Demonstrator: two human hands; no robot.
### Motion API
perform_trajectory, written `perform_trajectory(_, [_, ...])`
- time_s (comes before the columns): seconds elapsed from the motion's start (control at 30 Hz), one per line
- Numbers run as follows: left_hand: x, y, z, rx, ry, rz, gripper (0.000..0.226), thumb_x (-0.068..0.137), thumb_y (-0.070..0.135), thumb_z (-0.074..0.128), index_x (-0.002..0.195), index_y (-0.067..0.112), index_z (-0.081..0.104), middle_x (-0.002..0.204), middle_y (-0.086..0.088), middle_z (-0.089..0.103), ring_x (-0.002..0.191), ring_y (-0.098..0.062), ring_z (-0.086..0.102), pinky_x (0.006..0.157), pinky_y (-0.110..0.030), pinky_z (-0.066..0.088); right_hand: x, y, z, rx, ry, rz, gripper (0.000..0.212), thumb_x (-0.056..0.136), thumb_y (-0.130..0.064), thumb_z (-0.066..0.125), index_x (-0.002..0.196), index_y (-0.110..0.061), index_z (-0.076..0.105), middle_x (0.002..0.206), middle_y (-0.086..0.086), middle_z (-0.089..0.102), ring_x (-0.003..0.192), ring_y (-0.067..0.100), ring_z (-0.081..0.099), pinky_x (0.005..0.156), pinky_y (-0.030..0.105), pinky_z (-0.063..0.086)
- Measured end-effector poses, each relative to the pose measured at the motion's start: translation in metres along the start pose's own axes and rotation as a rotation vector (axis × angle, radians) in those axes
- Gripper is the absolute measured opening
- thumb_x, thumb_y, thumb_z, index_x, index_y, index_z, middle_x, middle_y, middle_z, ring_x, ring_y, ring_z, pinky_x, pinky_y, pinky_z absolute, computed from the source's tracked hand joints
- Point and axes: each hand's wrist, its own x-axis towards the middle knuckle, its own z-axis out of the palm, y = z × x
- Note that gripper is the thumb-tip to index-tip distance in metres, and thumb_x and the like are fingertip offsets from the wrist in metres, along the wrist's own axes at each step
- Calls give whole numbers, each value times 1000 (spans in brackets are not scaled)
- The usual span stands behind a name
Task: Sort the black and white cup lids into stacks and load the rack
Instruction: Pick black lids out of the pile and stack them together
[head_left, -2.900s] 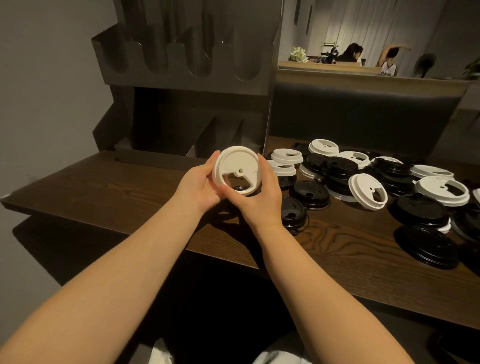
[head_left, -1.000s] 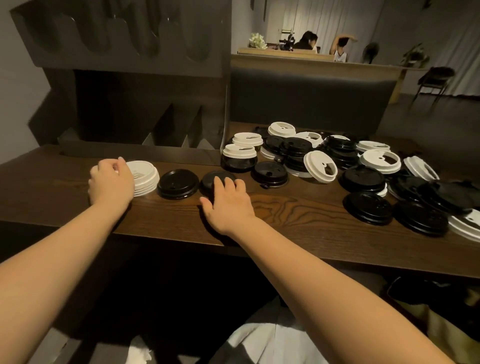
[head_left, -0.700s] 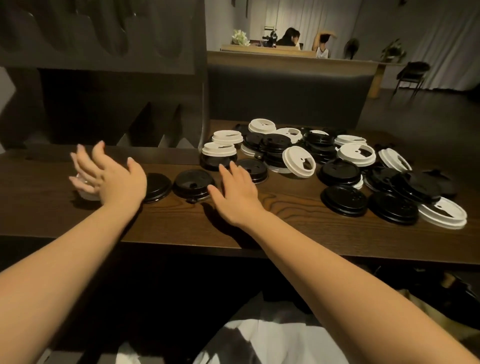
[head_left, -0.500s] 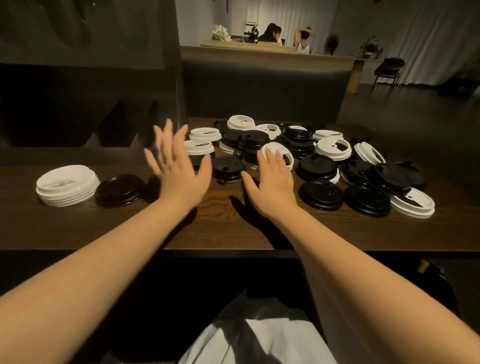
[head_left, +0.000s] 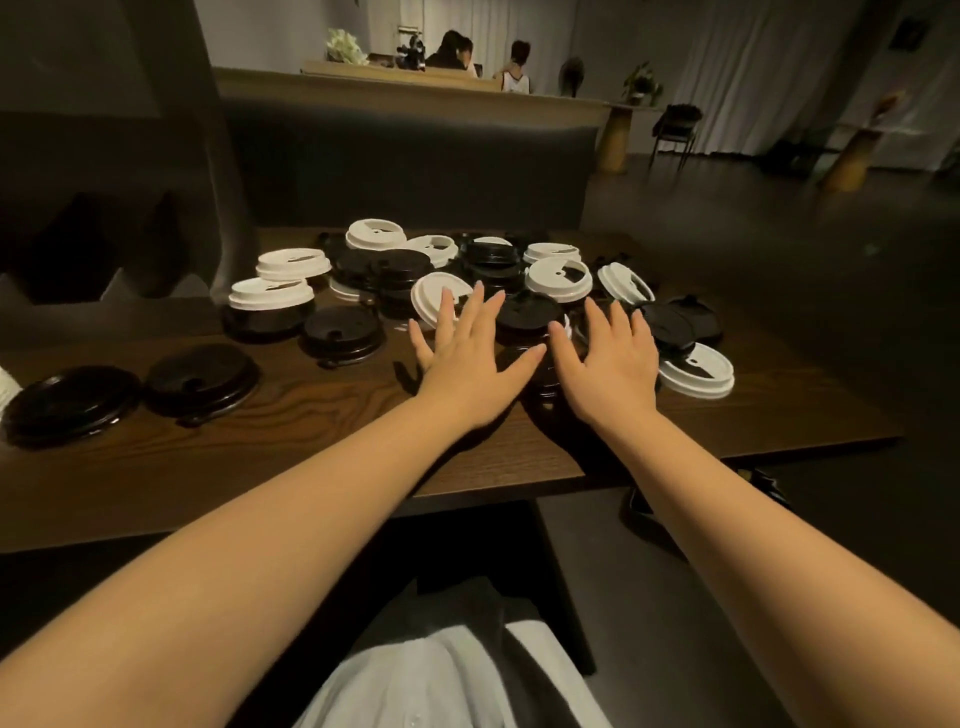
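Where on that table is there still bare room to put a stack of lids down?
Bare wood runs along the near table edge, in front of the two black lids. Behind both hands, left and right, the lid pile is crowded.

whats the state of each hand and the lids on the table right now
left hand: open, fingers spread, holding nothing
right hand: open, fingers spread, holding nothing
pile of lids: black and white mixed, unsorted
two black lids: flat on the table side by side, apart from the pile
white lid: flat near the right hand
table: dark wood, lids on it
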Motion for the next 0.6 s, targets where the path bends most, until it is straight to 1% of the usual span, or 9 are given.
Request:
perform_trajectory(0.07, [3, 8, 5, -9, -46, 48, 80, 90, 66, 39, 153, 28, 9, 162, 3, 9, 148, -19, -13, 113, -56, -13, 0, 14, -6, -16, 20, 44, 68, 95, -59, 30, 150, -18, 27, 157, 10, 23, 146, 28, 11, 116, 42, 11])
perform_trajectory(0.17, [6, 13, 15, 79, -162, 124, 90, 84, 70, 46, 153, 27, 7, 162, 1, 10, 148, -19, -11, 115, -56, -11, -3, 36, -9, -20, 20, 70, 65, 95, -57, 34, 144, -14, 40, 150, 8, 38, 140, 27, 26, 111, 40, 24])
perform_trajectory(0.23, [7, 13, 17, 93, -196, 134, 91, 84, 67, 51, 153, 25, 9, 160, -1, 16, 148, -18, -8, 116, -54, -9, -5, 45, -9, 26, -22, 88, 61, 96, -55, 34, 136, -12, 52, 149, 7, 37, 138, 26, 26, 110, 39, 25])
perform_trajectory(0.3, [8, 10, 17, 14, -165, 122, 84, 84, 60, 58, 151, 26, 20, 155, 1, 31, 148, -17, 3, 117, -48, 0, -5, 47, -9, 83, -37, 84, 57, 97, -52, 36, 124, -10, 63, 149, 7, 36, 137, 25, 24, 110, 37, 23])
perform_trajectory(0.37, [7, 4, 16, -113, -106, 132, 78, 83, 51, 65, 148, 27, 30, 143, 10, 49, 145, -15, 18, 115, -42, 12, -7, 46, -9, 140, -37, 62, 53, 96, -49, 43, 118, -7, 66, 143, 8, 39, 134, 23, 26, 107, 34, 25])
perform_trajectory(0.4, [7, 2, 15, -190, -91, 136, 78, 82, 47, 69, 147, 26, 31, 138, 12, 52, 142, -14, 26, 114, -41, 17, -8, 46, -9, 166, -43, 55, 52, 94, -48, 47, 117, -6, 65, 139, 8, 40, 132, 22, 27, 104, 31, 26])
perform_trajectory(0.47, [7, -2, 12, -311, -59, 125, 86, 79, 43, 74, 149, 25, 27, 140, 9, 50, 138, -16, 34, 113, -45, 24, -9, 49, -10, 214, -69, 58, 47, 90, -47, 56, 115, -8, 64, 133, 7, 41, 130, 21, 27, 97, 24, 25])
perform_trajectory(0.5, [7, -3, 11, -311, -48, 105, 91, 78, 45, 74, 150, 26, 22, 144, 6, 45, 138, -19, 33, 113, -46, 24, -8, 50, -10, 237, -88, 65, 43, 88, -46, 60, 113, -10, 64, 131, 6, 42, 130, 20, 27, 96, 23, 25])
perform_trajectory(0.6, [11, -2, 11, -180, -98, 20, 100, 77, 57, 69, 153, 26, 12, 154, -1, 31, 143, -26, 24, 113, -49, 20, -4, 51, -7, 227, -118, 51, 36, 80, -45, 70, 100, -17, 58, 119, 5, 51, 121, 22, 41, 97, 31, 38])
